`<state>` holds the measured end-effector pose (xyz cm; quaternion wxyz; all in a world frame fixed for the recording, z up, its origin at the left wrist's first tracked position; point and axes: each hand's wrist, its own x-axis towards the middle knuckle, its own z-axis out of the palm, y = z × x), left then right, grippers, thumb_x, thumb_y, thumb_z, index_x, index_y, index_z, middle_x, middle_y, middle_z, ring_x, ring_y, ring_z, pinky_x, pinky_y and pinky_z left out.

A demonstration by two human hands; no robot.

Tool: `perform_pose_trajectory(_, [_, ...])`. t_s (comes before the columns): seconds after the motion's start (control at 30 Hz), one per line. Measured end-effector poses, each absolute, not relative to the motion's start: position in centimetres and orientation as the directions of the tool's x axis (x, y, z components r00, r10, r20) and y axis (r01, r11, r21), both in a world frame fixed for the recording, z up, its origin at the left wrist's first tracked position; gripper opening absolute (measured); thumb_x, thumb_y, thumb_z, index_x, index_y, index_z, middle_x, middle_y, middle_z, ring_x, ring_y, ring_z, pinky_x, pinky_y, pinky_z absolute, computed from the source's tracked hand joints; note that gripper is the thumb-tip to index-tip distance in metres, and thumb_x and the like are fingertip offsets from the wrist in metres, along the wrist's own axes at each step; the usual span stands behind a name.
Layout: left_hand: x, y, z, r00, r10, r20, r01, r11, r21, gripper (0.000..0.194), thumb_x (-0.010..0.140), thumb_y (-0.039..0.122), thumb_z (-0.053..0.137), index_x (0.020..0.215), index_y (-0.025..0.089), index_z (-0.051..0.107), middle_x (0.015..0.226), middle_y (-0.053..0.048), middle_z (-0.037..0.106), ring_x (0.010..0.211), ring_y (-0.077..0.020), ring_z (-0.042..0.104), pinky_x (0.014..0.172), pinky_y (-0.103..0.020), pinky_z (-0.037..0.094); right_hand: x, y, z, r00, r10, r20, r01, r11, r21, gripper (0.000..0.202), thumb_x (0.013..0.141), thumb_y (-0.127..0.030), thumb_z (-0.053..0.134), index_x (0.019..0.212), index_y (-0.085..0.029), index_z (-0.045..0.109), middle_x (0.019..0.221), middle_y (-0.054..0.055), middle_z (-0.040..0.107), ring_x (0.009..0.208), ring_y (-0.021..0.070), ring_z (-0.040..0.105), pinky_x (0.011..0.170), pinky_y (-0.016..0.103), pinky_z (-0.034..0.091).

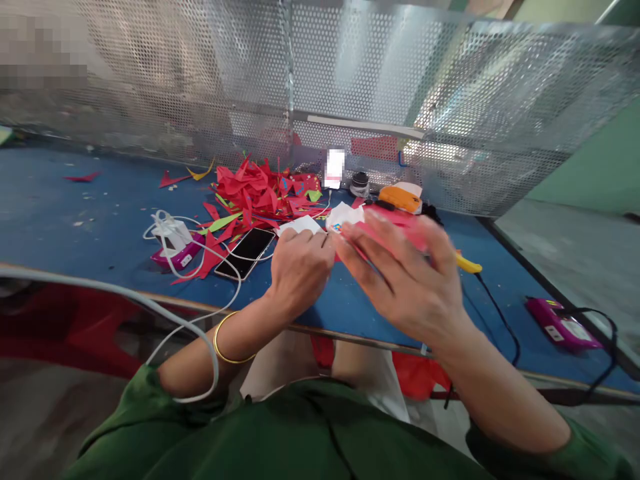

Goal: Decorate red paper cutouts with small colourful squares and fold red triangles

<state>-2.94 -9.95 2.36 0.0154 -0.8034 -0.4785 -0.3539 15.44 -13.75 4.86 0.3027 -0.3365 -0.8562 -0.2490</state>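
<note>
My left hand [303, 270], a gold bangle on its wrist, is closed with knuckles up near the table's front edge. Just beyond it is a piece of white paper [301, 226]; what the curled fingers hold is hidden. My right hand [410, 290] is stretched out flat, slightly blurred, its fingertips close to my left hand. Under and beyond those fingers are a crumpled white piece with a small coloured print [345, 215] and a red sheet [395, 223], partly covered. I cannot tell whether the right hand touches them.
Red and green scraps [260, 190] are heaped at the back. Left of my hands lie a phone [246, 253], white cables and a purple power strip [190, 253]. Rightward are an orange object [400, 198], a yellow-handled corded tool [469, 263] and another purple strip [560, 325]. Perforated metal [350, 73] borders the back.
</note>
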Motion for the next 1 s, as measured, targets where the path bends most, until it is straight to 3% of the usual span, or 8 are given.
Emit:
perform_pose_trajectory(0.1, [-3.2,-10.0,2.8,0.359,0.719,0.595,0.787,-0.576,0.22,0.028,0.089,0.014,0.046,0.092,0.018,0.073,0.08,-0.012,0.07,0.087,-0.0301,0.062,0.088,-0.046,0.039,14.7,-13.0,3.3,-0.609,0.466,0.641,0.761,0.571,0.308,0.044,0.097,-0.013,0.049,0.14,-0.023,0.053,0.132,0.008,0.066,0.134,0.0276,0.052,0.116,0.054,0.032])
perform_pose_trajectory(0.17, [-3.7,-10.0,2.5,0.387,0.706,0.593,0.747,-0.617,0.247,0.03,0.086,0.014,0.049,0.103,0.02,0.074,0.089,-0.011,0.074,0.09,-0.0293,0.064,0.09,-0.046,0.039,14.8,-12.2,1.9,-0.592,0.456,0.665,0.783,0.521,0.341,0.036,0.096,-0.011,0.048,0.129,-0.02,0.063,0.12,0.009,0.073,0.123,0.0273,0.061,0.113,0.053,0.035])
perform_pose_trajectory(0.3, [-4.9,-10.1,0.1,0.268,0.76,0.592,0.585,-0.617,0.527,0.049,0.076,0.019,0.067,0.124,0.027,0.069,0.11,-0.006,0.076,0.101,-0.0275,0.066,0.097,-0.039,0.042,15.9,-11.4,-0.8,-0.508,0.437,0.742,0.805,0.546,0.23,0.029,0.095,-0.011,0.05,0.116,-0.02,0.069,0.108,0.005,0.078,0.103,0.0213,0.07,0.106,0.045,0.039])
perform_pose_trajectory(0.4, [-5.5,-10.1,-2.3,0.193,0.855,0.481,0.41,-0.516,0.752,0.046,0.073,0.018,0.073,0.117,0.028,0.073,0.112,-0.005,0.076,0.101,-0.0242,0.069,0.096,-0.032,0.047,16.7,-11.7,-2.4,-0.448,0.484,0.751,0.792,0.605,0.082,0.031,0.093,-0.01,0.051,0.117,-0.02,0.068,0.109,0.004,0.077,0.1,0.0183,0.071,0.103,0.041,0.039])
perform_pose_trajectory(0.5, [-5.6,-10.0,-3.9,0.244,0.884,0.4,0.308,-0.461,0.832,0.035,0.078,0.012,0.066,0.107,0.028,0.078,0.11,-0.004,0.076,0.103,-0.0218,0.07,0.097,-0.03,0.049,16.9,-12.0,-3.5,-0.458,0.528,0.716,0.761,0.648,0.009,0.033,0.092,-0.009,0.05,0.118,-0.021,0.068,0.109,0.003,0.077,0.101,0.0181,0.071,0.104,0.041,0.038])
perform_pose_trajectory(0.67, [-5.3,-10.3,-4.4,0.227,0.866,0.446,0.316,-0.499,0.807,0.044,0.077,0.005,0.061,0.11,0.03,0.076,0.124,-0.002,0.071,0.122,-0.0221,0.062,0.114,-0.036,0.038,15.9,-12.5,-4.1,-0.401,0.608,0.685,0.843,0.538,0.016,0.041,0.094,-0.013,0.053,0.134,-0.02,0.059,0.125,0.008,0.071,0.12,0.0234,0.062,0.111,0.045,0.032])
perform_pose_trajectory(0.77, [-5.0,-10.3,-5.2,0.257,0.837,0.484,0.372,-0.548,0.749,0.046,0.08,0.004,0.057,0.116,0.026,0.073,0.13,-0.004,0.067,0.129,-0.0227,0.057,0.118,-0.039,0.035,15.1,-12.8,-5.0,-0.403,0.571,0.715,0.84,0.541,0.042,0.042,0.094,-0.009,0.052,0.134,-0.021,0.059,0.13,0.007,0.069,0.126,0.0227,0.057,0.114,0.043,0.028])
perform_pose_trajectory(1.0, [-6.2,-10.8,-8.6,0.52,0.755,0.4,0.649,-0.653,0.39,0.038,0.086,0.01,0.055,0.12,0.017,0.071,0.124,-0.013,0.07,0.12,-0.029,0.064,0.105,-0.043,0.05,15.2,-13.2,-8.4,-0.543,0.662,0.516,0.792,0.608,0.055,0.03,0.093,-0.008,0.052,0.116,-0.015,0.069,0.12,0.008,0.073,0.115,0.0246,0.062,0.104,0.043,0.036])
